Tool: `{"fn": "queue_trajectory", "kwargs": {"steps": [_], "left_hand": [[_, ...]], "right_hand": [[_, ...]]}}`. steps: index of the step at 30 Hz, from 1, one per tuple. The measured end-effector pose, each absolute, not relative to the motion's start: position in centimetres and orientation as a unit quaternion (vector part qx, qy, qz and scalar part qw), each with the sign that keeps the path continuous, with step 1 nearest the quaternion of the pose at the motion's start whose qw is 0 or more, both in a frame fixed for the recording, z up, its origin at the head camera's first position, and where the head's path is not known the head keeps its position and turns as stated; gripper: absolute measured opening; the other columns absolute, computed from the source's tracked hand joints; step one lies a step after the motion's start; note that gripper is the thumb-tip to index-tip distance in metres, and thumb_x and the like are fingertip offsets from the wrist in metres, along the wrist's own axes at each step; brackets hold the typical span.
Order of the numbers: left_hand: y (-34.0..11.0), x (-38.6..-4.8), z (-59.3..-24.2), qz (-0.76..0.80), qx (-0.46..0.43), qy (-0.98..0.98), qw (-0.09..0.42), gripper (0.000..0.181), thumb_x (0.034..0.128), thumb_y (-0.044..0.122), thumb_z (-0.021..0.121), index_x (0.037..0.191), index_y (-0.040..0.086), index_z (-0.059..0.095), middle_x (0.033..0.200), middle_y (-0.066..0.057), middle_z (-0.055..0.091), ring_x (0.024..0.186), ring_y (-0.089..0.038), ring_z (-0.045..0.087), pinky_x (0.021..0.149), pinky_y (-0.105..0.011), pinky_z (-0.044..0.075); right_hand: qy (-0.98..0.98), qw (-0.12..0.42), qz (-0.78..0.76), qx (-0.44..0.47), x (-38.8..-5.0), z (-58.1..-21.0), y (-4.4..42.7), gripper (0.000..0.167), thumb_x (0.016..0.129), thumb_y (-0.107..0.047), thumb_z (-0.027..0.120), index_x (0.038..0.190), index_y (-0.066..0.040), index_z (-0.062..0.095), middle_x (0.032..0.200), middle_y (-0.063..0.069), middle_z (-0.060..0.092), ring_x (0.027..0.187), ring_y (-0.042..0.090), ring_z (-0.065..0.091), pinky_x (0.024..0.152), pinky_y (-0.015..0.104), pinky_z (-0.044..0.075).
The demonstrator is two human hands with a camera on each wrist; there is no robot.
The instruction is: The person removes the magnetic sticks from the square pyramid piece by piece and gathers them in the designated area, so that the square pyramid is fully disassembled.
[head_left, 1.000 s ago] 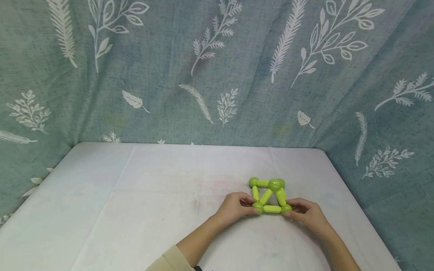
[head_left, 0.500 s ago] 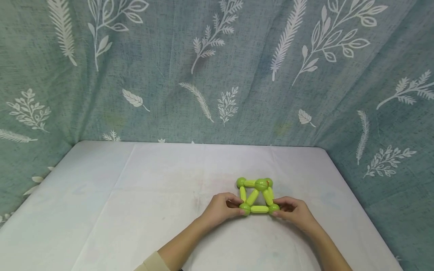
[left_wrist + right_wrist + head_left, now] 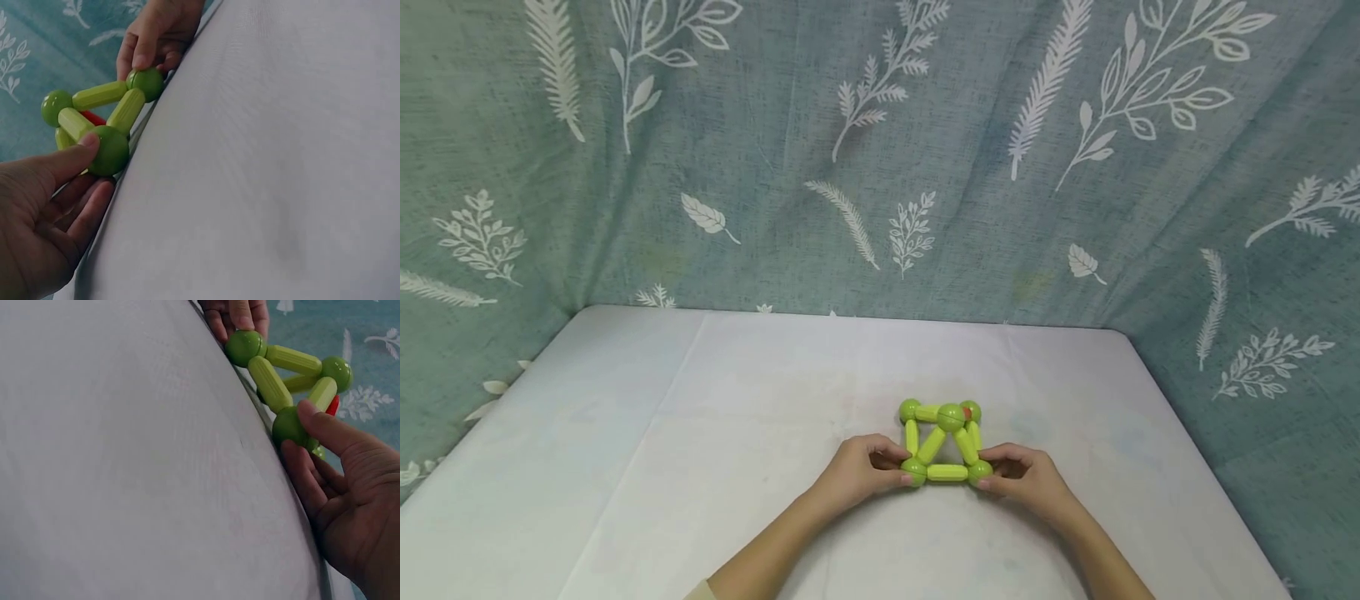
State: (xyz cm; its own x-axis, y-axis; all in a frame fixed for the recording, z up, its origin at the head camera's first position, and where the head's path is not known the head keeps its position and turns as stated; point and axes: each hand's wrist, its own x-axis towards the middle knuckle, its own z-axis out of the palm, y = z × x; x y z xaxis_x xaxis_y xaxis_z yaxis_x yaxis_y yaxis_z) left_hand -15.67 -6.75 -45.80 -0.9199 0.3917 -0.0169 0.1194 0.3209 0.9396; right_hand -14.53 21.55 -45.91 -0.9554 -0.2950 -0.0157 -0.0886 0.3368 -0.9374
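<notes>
A structure of green balls joined by yellow-green rods is held between both hands over the right half of the table. The left hand pinches its near left ball between thumb and fingers. At the near right ball, the right hand grips with thumb and fingertips. One ball stands raised above the others, with rods sloping down from it to the two near balls. A red part shows behind the rods in the right wrist view.
A white cloth covers the table. Behind it and at both sides hangs a blue-green curtain with white leaf patterns.
Both hands and the green structure have moved left across the table, with the grips kept on the two near balls. A red part now shows beside the raised ball.
</notes>
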Motion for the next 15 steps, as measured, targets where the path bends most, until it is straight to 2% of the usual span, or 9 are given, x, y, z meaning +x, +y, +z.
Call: {"fn": "queue_trajectory", "kwargs": {"steps": [6, 15], "left_hand": [[-8.3, -14.9, -45.5, 0.564, 0.163, 0.798, 0.133, 0.028, 0.0743, 0.019, 0.081, 0.097, 0.006, 0.071, 0.091, -0.002, 0.069, 0.080, -0.011, 0.064, 0.067, -0.020, 0.052], [-10.4, -13.4, -45.2, 0.563, 0.171, 0.795, 0.149, 0.029, 0.0751, 0.019, 0.080, 0.098, 0.005, 0.069, 0.093, -0.004, 0.068, 0.084, -0.014, 0.065, 0.071, -0.020, 0.052]], "right_hand": [[0.801, 0.108, -0.570, -0.149, -14.2, -46.0, 20.5, 0.038, 0.079, -0.012, 0.076, 0.110, 0.006, 0.064, 0.101, 0.017, 0.065, 0.077, 0.008, 0.061, 0.065, 0.026, 0.055], [0.802, 0.128, -0.547, -0.204, -13.9, -46.2, 19.4, 0.033, 0.078, -0.014, 0.076, 0.107, 0.000, 0.067, 0.097, 0.010, 0.066, 0.076, 0.006, 0.059, 0.066, 0.023, 0.052]]}}
